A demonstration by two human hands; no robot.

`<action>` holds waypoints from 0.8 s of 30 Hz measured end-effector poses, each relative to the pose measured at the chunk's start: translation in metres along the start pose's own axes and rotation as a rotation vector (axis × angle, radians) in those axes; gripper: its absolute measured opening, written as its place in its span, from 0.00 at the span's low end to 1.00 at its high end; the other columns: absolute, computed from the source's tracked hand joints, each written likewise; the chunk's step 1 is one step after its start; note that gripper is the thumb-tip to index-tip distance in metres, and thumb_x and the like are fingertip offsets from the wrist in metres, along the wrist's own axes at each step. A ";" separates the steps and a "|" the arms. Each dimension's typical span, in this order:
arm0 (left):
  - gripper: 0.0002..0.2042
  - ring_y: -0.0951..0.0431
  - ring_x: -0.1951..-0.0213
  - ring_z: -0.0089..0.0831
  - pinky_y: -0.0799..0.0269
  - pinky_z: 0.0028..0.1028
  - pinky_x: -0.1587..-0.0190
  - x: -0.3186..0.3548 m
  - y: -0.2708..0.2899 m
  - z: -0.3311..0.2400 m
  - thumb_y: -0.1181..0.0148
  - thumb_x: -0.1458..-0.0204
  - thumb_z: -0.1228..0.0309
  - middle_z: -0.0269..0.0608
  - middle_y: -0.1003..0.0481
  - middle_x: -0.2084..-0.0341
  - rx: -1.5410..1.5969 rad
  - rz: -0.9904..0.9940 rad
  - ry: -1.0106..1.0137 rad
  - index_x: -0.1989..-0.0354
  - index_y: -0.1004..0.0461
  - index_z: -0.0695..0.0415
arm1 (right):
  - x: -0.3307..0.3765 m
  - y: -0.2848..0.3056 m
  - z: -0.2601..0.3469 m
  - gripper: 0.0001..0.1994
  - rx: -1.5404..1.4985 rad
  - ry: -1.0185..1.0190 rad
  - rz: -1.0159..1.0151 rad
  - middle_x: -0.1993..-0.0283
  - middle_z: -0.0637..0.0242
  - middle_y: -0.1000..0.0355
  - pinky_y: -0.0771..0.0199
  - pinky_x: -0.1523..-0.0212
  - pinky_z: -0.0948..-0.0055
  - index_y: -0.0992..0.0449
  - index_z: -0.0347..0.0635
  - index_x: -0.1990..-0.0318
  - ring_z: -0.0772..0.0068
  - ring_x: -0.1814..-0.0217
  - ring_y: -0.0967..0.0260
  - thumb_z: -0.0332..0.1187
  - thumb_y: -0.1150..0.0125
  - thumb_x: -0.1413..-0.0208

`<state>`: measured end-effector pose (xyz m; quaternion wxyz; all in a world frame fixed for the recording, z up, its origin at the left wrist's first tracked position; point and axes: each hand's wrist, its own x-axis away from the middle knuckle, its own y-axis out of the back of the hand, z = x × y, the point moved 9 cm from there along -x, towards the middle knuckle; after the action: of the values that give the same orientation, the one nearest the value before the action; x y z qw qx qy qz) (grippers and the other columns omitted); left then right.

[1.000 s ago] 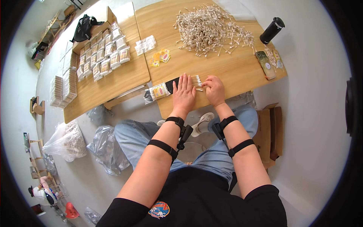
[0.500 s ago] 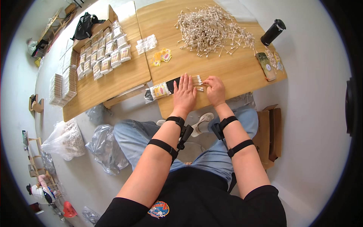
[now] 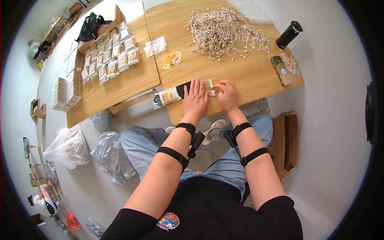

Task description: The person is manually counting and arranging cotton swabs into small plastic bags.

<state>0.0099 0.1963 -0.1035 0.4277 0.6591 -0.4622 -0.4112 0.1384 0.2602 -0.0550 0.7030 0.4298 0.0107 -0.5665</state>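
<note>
My left hand (image 3: 195, 99) lies flat, fingers spread, on a small row of cotton swabs (image 3: 208, 85) at the near edge of the wooden table (image 3: 248, 76). Beside it my right hand (image 3: 226, 94) has its fingers curled, pinching the swabs' right ends. Under the left hand sits a dark strip, and a clear packet with a yellow label (image 3: 168, 96) lies to its left. A big heap of loose cotton swabs (image 3: 224, 32) is spread at the far side of the table.
A black bottle (image 3: 289, 35) and a phone (image 3: 281, 70) sit at the table's right end. Yellow labels (image 3: 172, 59) and clear bags (image 3: 155, 46) lie farther back. A second table (image 3: 108, 90) on the left holds several filled packets (image 3: 112, 56). Plastic bags (image 3: 112, 158) and a cardboard box (image 3: 285, 142) stand on the floor.
Both hands stay on the swab row; the fingers shift only slightly. Nothing else has moved.
</note>
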 end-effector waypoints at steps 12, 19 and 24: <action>0.30 0.53 0.25 0.37 0.63 0.48 0.26 0.000 -0.002 -0.001 0.59 0.35 0.55 0.44 0.49 0.27 -0.017 0.008 0.015 0.28 0.46 0.57 | -0.003 -0.003 0.000 0.11 0.000 0.005 0.011 0.66 0.66 0.27 0.29 0.53 0.60 0.18 0.45 0.71 0.59 0.57 0.30 0.21 0.44 0.61; 0.30 0.55 0.25 0.35 0.65 0.47 0.26 0.002 -0.006 0.000 0.60 0.35 0.54 0.43 0.51 0.26 -0.042 0.043 0.030 0.27 0.48 0.57 | -0.001 -0.005 -0.002 0.13 0.065 0.005 0.034 0.64 0.67 0.27 0.29 0.51 0.62 0.17 0.47 0.68 0.60 0.56 0.30 0.22 0.43 0.60; 0.30 0.54 0.25 0.37 0.63 0.48 0.27 0.003 -0.001 0.001 0.59 0.35 0.56 0.45 0.50 0.27 -0.013 0.001 0.015 0.28 0.47 0.57 | -0.001 -0.010 -0.005 0.13 0.068 -0.001 0.080 0.64 0.66 0.27 0.30 0.51 0.61 0.16 0.48 0.67 0.60 0.56 0.31 0.22 0.44 0.60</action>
<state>0.0101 0.1931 -0.1055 0.4356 0.6591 -0.4566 -0.4091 0.1326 0.2640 -0.0632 0.7101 0.4532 -0.0259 -0.5382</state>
